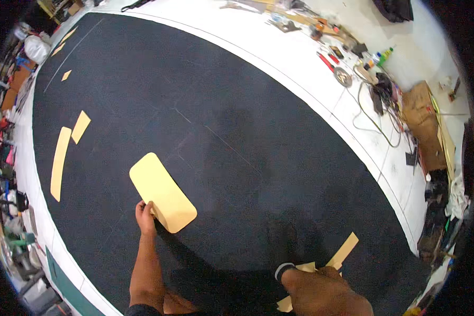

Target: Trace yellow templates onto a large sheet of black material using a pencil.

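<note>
The left hand (145,215) pinches the rounded tan card (162,191) on the black cloth (237,131). The right hand (321,284) clutches tan strips (342,252); more strips (60,160) lie apart

Brown cardboard box (424,124) on the white floor at the right, open and crumpled, small bottles with green and yellow caps (383,55) just beyond it among the tools, no signs or screens in view
</note>
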### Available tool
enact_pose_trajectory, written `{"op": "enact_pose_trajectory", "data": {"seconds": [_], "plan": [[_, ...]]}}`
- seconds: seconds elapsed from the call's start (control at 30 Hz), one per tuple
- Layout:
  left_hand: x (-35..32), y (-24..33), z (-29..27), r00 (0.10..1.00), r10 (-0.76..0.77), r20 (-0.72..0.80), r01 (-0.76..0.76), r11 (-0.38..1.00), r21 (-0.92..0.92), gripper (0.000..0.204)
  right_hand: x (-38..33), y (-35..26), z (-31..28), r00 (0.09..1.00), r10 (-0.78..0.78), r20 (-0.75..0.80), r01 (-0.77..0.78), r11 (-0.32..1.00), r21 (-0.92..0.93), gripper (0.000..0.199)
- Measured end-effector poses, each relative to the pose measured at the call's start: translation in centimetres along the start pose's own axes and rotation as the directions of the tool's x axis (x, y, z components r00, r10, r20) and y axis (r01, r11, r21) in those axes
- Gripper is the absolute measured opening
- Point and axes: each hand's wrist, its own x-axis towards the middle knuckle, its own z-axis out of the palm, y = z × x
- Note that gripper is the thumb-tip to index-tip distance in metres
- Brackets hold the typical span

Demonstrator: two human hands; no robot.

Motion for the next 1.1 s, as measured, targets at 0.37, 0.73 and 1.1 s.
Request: {"op": "enact_pose_trajectory", "data": {"seconds": [0.37,0.73,1.1], "plan": [[0.5,-0.9,0.1,0.996,-0.087,-0.007,0.087,0.996,-0.025,0.020,7.7,6.1,0.2,0.983,0.175,-0.062,-0.172,0.983,0.063,0.034],[0.1,-1.6,1.1,0.997,-0.068,-0.030,0.064,0.992,-0.111,0.024,15.5,-19.3,-26.1,0.893,0.435,-0.119,-0.385,0.872,0.301,0.035],[-1.5,0.6,1.7,0.994,-0.078,-0.074,0.081,0.996,0.035,0.027,22.6,-22.0,-26.9,0.960,0.162,-0.229,-0.116,0.973,0.201,0.026]]}}
